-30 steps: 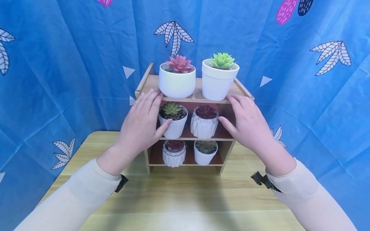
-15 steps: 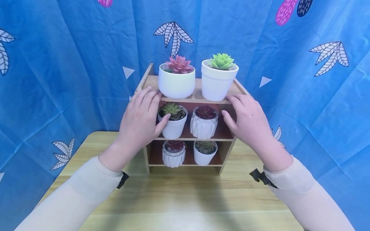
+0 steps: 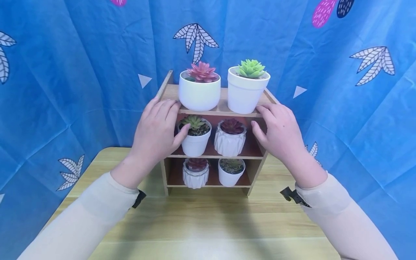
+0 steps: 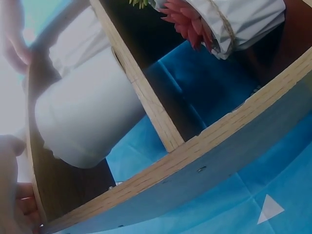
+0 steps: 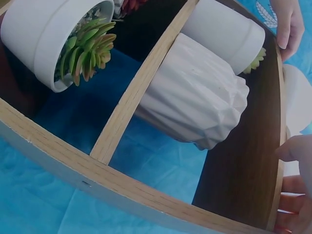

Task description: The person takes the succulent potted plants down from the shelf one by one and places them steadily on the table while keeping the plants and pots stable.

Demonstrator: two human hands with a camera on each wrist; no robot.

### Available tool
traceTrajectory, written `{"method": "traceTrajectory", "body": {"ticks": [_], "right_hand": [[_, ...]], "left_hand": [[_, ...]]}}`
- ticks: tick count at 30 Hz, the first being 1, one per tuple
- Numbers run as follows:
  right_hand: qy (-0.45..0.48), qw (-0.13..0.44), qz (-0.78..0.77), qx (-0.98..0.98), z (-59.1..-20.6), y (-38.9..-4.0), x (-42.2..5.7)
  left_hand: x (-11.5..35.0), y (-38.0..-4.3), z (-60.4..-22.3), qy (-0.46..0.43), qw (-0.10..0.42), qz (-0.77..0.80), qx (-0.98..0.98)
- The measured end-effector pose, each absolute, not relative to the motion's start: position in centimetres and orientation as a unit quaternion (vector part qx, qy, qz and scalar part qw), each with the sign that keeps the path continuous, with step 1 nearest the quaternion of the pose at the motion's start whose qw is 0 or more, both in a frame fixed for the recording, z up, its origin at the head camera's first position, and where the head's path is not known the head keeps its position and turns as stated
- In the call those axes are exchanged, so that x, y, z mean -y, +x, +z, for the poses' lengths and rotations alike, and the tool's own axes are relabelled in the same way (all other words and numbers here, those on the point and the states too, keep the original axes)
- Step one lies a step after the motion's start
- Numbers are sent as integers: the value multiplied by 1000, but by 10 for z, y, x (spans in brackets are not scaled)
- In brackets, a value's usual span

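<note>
A small wooden three-tier shelf [image 3: 214, 157] stands on the table, holding potted succulents on each tier. At its upper left front corner, my left hand [image 3: 155, 131] grips the top board, fingers bent over it and thumb lower down. My right hand [image 3: 280, 131] holds the upper right corner likewise; in the right wrist view its thumb [image 5: 295, 147] meets the board's front edge. Between the hands, a round white pot with a pink succulent [image 3: 199, 94] and a tapered white pot with a green succulent [image 3: 247, 94] sit on the top tier.
On the middle tier stand a plain white pot [image 3: 196, 145] and a ridged white pot [image 3: 230, 143]. Below are another ridged pot [image 3: 195, 177] and a small plain pot [image 3: 231, 176]. A blue patterned curtain [image 3: 97, 72] surrounds the wooden table [image 3: 201, 227].
My left fingers have drawn back and bent over the top board, its thumb shifting slightly up and left. My right thumb has moved right, away from the ridged pot. The shelf looks unmoved.
</note>
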State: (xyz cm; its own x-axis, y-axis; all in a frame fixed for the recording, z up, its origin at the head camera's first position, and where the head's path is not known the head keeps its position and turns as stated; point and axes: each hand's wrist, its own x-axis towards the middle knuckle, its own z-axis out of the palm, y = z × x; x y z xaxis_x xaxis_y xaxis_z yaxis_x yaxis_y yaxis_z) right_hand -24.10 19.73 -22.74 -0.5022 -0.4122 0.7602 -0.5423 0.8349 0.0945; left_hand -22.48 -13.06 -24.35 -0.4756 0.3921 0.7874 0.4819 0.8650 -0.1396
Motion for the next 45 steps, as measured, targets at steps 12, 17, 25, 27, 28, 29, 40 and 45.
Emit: {"method": "traceTrajectory", "body": {"ticks": [12,17,25,27,28,29,40,45], "right_hand": [[276,412,71,865,-229,-245,-199],[275,407,70,868,-229,-243,-199],[278,407,73,867,-228,-243,-200],[277,406,72,868,-228,-243,-200],[277,406,73,868,-228,-244,-200],[277,407,75,867,-228,-244,-200],[281,411,100,861,-226,-246,-201],[269,397,104,871,-225,-245,-201]], "left_hand": [[131,-227,-242,-248,430,-49,867],[131,-227,-243,-250,429,-48,866],[131,-228,-244,-249,429,-46,867],[131,-228,-244,-249,429,-47,867],[131,-228,-244,-249,429,-47,867],[131,-228,-244,-248,429,-48,867],[131,-227,-243,-248,427,-56,868],[130,-226,-243,-244,423,-56,871]]}}
